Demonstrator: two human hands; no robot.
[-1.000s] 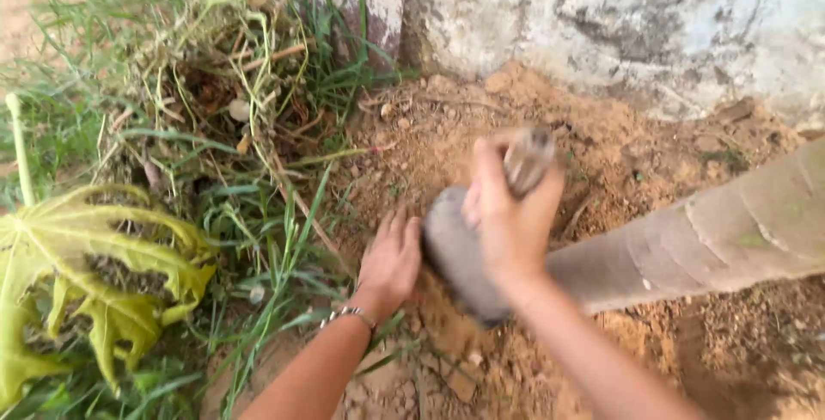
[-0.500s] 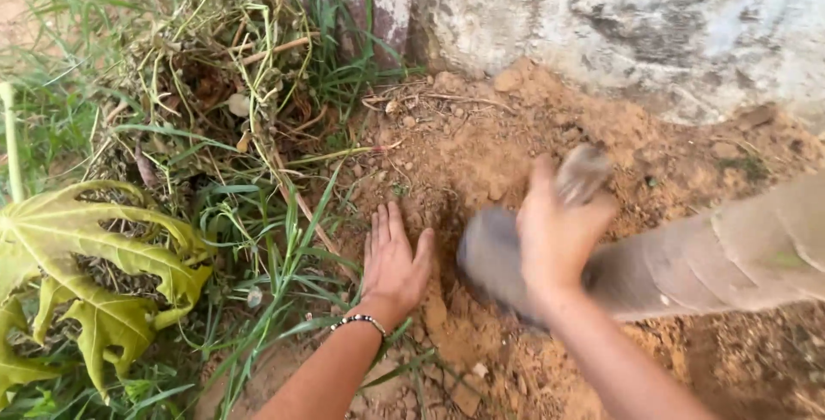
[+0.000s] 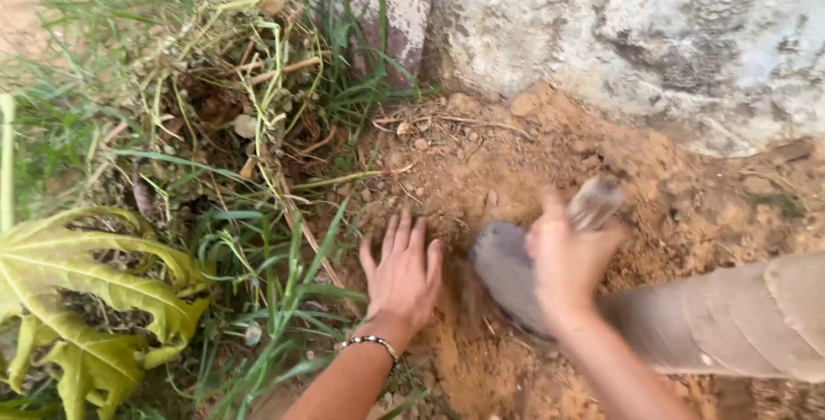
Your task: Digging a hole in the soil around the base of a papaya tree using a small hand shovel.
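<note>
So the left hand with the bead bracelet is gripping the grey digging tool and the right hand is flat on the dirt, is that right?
Not quite: the hands are swapped. The head view shows the left hand, with the bead bracelet, flat on the dirt, while the right hand grips the grey digging tool.

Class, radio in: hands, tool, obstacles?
Right hand gripping grey trowel in dug soil. Left hand flat beside it. Trunk close right.

Bare orange soil (image 3: pixel 516 153): loose clods, dry twigs; grass clump (image 3: pixel 215 119) and 1 yellowed leaf (image 3: pixel 77 300) along left edge.
</note>
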